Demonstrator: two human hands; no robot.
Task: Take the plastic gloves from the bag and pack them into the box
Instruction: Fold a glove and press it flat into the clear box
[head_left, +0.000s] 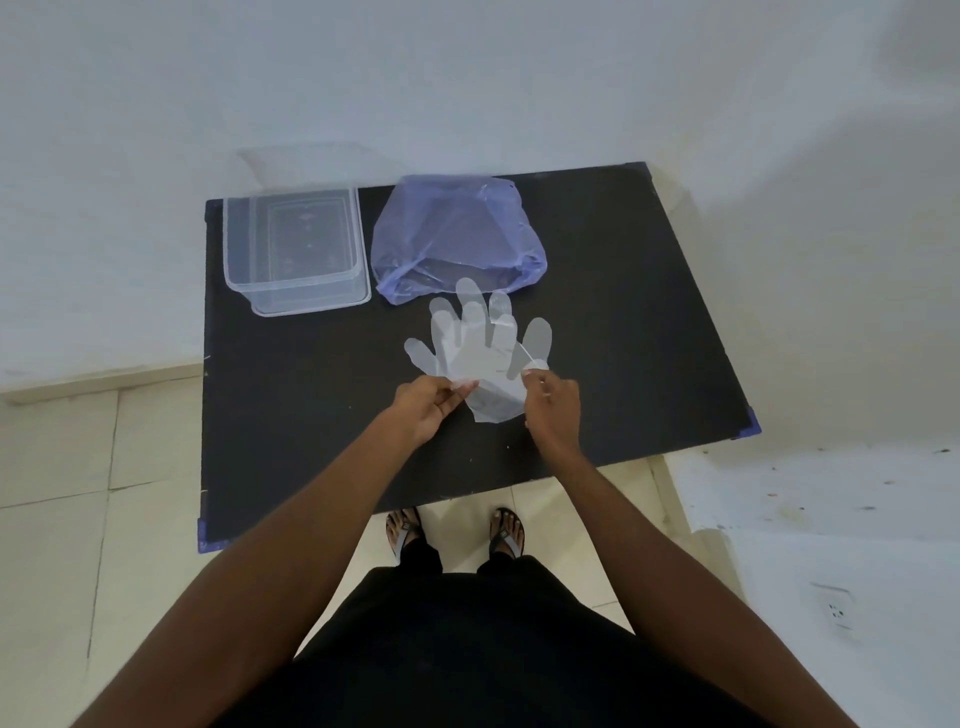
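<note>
Clear plastic gloves (475, 345) lie spread flat in the middle of the black table (291, 415), fingers pointing away from me. My left hand (423, 408) pinches their cuff edge on the left. My right hand (553, 410) pinches the right edge near one glove's thumb. A blue-violet plastic bag (457, 234) sits just beyond the gloves, its mouth facing me, with more clear plastic inside. The clear plastic box (296, 249) stands open at the table's far left with nothing visible in it.
A clear lid (306, 161) leans against the white wall behind the box. My feet in sandals (457, 530) stand on pale tiles at the table's near edge. A white ledge with a wall socket (836, 608) is at the right.
</note>
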